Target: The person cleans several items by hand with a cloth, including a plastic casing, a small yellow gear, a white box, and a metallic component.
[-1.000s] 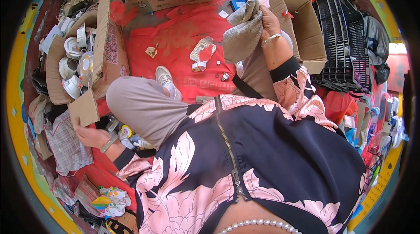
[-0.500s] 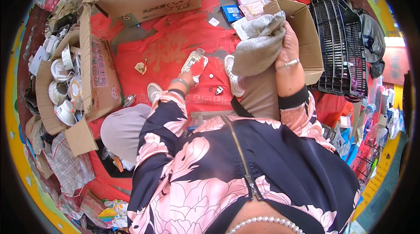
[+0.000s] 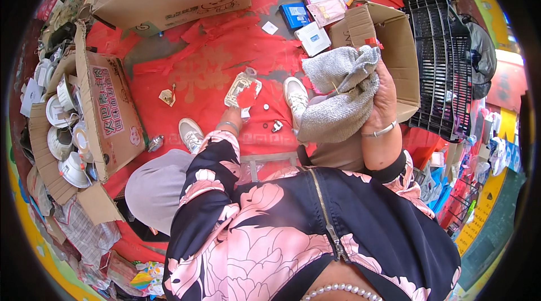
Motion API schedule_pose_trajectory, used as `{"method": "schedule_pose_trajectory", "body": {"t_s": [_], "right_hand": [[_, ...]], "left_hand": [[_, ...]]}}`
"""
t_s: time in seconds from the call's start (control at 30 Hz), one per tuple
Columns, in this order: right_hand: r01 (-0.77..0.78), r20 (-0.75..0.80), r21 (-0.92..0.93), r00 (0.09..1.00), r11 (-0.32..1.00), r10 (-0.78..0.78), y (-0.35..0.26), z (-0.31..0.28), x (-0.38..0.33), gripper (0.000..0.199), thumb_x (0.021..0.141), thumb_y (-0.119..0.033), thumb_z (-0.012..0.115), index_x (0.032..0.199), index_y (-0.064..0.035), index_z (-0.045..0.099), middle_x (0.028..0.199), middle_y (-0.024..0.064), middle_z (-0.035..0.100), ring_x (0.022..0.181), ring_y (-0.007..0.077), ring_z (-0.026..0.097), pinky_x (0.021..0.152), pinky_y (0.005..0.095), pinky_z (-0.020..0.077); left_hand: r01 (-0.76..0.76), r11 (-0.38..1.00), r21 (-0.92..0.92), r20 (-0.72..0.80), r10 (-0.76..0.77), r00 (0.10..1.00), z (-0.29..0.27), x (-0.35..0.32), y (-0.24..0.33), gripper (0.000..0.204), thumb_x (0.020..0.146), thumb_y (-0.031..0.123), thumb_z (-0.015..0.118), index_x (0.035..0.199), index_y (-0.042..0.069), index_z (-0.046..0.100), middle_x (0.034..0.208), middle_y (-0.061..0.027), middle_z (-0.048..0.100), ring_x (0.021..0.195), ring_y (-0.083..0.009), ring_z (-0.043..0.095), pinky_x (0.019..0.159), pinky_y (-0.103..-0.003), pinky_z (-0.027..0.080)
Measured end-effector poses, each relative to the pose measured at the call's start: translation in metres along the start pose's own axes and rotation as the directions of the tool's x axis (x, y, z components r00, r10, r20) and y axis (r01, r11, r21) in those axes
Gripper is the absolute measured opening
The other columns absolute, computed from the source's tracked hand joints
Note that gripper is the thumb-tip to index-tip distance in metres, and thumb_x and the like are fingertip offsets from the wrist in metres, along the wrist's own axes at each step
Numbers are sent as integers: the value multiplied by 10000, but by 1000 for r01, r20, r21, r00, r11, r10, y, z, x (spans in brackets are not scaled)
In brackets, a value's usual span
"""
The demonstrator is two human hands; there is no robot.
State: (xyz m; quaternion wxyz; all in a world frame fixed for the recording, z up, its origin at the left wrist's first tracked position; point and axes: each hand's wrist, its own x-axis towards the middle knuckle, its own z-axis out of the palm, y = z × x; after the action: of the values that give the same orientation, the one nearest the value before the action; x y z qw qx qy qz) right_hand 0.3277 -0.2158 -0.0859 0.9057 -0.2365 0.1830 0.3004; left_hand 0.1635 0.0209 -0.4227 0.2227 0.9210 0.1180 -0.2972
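Red lettering (image 3: pixel 110 101) on left cardboard box (image 3: pixel 110 149)

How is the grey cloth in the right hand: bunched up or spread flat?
Bunched up: the grey cloth shows thick folds, gathered in the right hand.

The person wears a black jacket (image 3: pixel 389 216) printed with big pale-pink flowers, a brass-coloured zip (image 3: pixel 318 188) and black cuffs (image 3: pixel 390 172). Also worn: a white bead necklace (image 3: pixel 345 288), a pale bangle (image 3: pixel 382 130) on the right wrist, grey-brown trousers (image 3: pixel 156 188), white lace-up shoes (image 3: pixel 296 97).
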Motion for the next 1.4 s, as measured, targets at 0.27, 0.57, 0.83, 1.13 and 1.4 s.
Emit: {"method": "schedule_pose_trajectory", "body": {"t_s": [0.27,0.57,0.83,1.13,1.4], "right_hand": [[24,113,-38,993,999,-19,-2,0,-2,211,905,-211,538,959,-19,608,859,121,667,760,240,660,692,386,555],[1,242,22,970,1000,-6,-6,-3,-7,260,900,-243,517,1022,-36,617,976,135,663,885,289,638,847,444,503],[828,789,-517,560,219,-253,104,37,-62,245,877,-245,547,1055,-91,618,1081,131,623,1042,289,565,906,371,430],[889,926,-365,377,-276,-11,146,44,-99,292,829,-236,609,1094,-115,587,1104,158,567,1019,339,548,832,390,468],[695,649,-718,687,34,-328,140,32,-59,313,904,-323,529,869,-19,594,680,136,607,648,316,613,621,417,472]], "left_hand": [[134,-99,-986,120,131,984,-73,11,-7,350,824,208,630,1094,0,550,910,-125,656,857,-233,647,693,-334,517],[-177,-689,-703,-412,191,891,-215,-166,97,496,825,261,591,1236,22,449,1202,-200,536,1095,-343,542,817,-395,505],[-263,-573,-776,-367,71,927,-212,-247,133,452,955,423,369,1222,73,472,1138,-129,565,1060,-264,558,835,-410,496],[-531,-436,-727,-530,-137,837,-188,-270,139,387,977,350,369,1176,44,496,1117,-74,570,1006,-213,576,857,-349,481],[-651,-172,-740,-639,-124,759,-184,-268,154,440,1006,362,291,1127,11,529,1017,-73,599,896,-137,591,779,-263,487]]}}
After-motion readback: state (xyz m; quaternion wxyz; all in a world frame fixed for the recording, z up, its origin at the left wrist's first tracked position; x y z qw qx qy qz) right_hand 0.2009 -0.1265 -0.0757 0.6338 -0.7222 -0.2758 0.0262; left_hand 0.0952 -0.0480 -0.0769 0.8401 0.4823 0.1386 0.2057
